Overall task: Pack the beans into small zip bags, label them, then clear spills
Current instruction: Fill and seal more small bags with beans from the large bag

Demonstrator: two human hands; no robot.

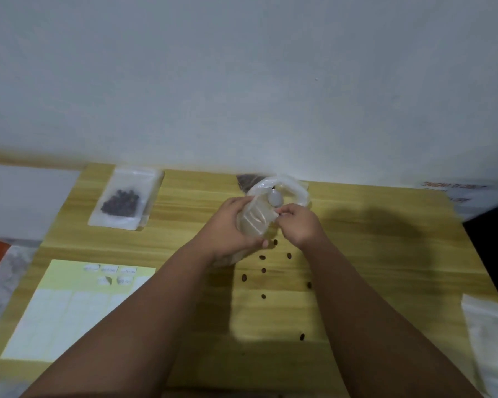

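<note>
Gripping the small zip bag (253, 222) from its left side, my left hand (233, 225) curls round it, thumb low near the bag's bottom. My right hand (296, 224) pinches the bag's upper right edge between fingertips. The bag stands raised over the middle of the table (385, 268), toward the far edge. It looks pale and translucent, and the blur keeps me from telling whether beans are inside. Just behind it a larger crumpled plastic bag (295, 191) gapes with something round and white at its mouth, and this sits close against the wall (242, 81), so little room remains at the back. Below my hands the loose beans (263, 270) lie scattered on the wood, one far down toward me. Bare wood runs to the right of my right forearm, out to a pale plastic sheet (489, 340) at the table's right edge. On the left, the label sheet (69, 311) lies near the left edge, a few written labels along its top. A filled zip bag (124, 199) with dark beans rests flat at the far left corner.
</note>
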